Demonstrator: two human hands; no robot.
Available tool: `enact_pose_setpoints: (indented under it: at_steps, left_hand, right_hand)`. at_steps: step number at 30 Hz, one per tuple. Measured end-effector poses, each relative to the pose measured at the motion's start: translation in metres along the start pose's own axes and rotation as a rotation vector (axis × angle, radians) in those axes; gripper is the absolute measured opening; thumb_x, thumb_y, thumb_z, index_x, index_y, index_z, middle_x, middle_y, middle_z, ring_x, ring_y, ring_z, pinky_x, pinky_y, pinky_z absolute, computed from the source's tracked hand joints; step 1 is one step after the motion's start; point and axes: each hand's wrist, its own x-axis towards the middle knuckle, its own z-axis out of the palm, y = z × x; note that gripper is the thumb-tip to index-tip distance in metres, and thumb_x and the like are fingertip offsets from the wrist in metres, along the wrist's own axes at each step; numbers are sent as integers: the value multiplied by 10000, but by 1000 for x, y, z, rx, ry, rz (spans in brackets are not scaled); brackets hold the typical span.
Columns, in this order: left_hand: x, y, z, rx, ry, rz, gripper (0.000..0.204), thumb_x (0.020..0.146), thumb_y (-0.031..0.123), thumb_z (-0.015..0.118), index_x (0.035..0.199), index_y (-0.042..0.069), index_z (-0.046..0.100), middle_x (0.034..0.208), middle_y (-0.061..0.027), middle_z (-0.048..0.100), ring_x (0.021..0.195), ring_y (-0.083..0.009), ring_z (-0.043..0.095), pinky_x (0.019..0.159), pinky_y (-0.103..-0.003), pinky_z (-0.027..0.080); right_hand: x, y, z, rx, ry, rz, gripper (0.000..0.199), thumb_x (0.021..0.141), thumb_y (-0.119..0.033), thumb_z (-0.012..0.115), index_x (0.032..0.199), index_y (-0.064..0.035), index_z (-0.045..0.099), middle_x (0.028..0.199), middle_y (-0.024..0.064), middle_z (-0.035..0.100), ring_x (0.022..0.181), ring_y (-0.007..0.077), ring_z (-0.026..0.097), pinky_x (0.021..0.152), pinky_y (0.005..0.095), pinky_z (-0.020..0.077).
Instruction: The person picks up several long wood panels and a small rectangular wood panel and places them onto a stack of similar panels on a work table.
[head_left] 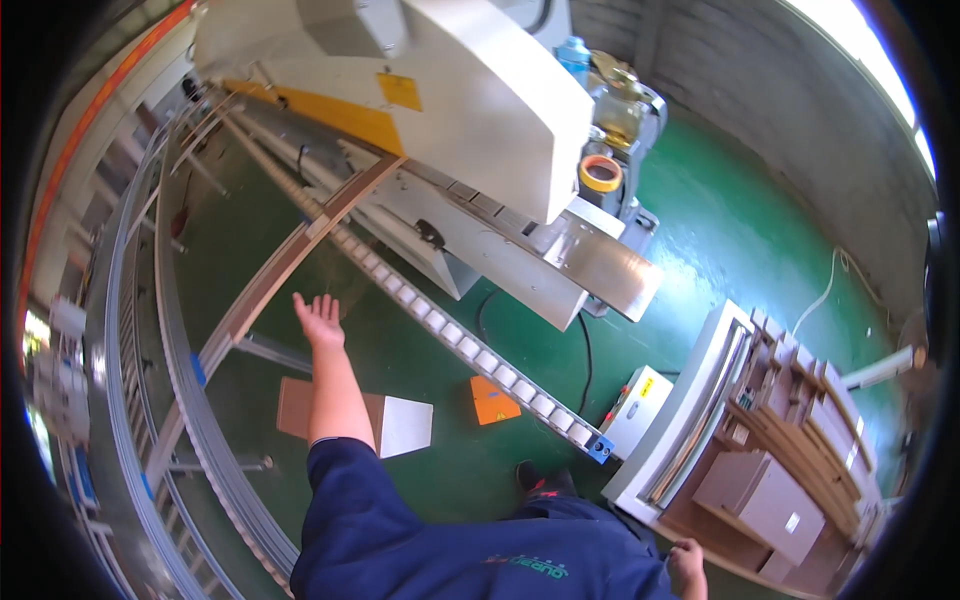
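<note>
Head view: the left hand (319, 320), wide and empty, is at nine o'clock, near the wooden board (290, 256) at ten; level, light guiding should suit. Whether the right hand (686, 562), at five, holds anything, I can't tell.

Machine (490, 110) before us, plank (270, 280) across the roller rail (467, 348) ahead-left of us, boards (800, 415) to our right

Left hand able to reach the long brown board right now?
Probably yes: the left hand is open, close beside the long brown board in this view, with nothing visible between them.
</note>
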Motion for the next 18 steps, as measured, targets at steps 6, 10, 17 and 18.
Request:
enact_pose_setpoints:
  at_steps: [6,10,17,18]
  left_hand:
    - [9,8,7,-171,-12,-23,1058,814,567,673,1506,9,98,1538,-161,239,1319,-298,425,1104,-421,350]
    - [-6,-8,20,-169,-115,18,784,878,534,604,1403,4,363,1468,-170,366,1313,-295,422,1099,-408,367]
    - [-99,-12,16,-41,-39,62,631,939,464,532,1350,2,411,1332,-152,484,1193,-260,508,1041,-373,431]
    - [-118,-13,12,-41,-36,60,631,939,464,532,1350,2,411,1332,-152,484,1193,-260,508,1041,-373,431]
  right_hand:
    - [-25,-73,23,58,12,-115,268,816,-16,631,1082,6,606,861,70,636,695,131,576,561,259,459]
    - [-26,-90,30,25,-11,-119,283,811,-12,632,1091,17,601,861,65,623,698,127,571,583,257,464]
    - [-27,-121,29,32,-58,-97,281,819,-16,630,1099,10,612,909,72,635,786,145,591,685,277,492]
    - [-30,-127,28,22,-74,-95,278,821,-16,633,1097,12,621,940,78,643,844,162,605,761,299,511]
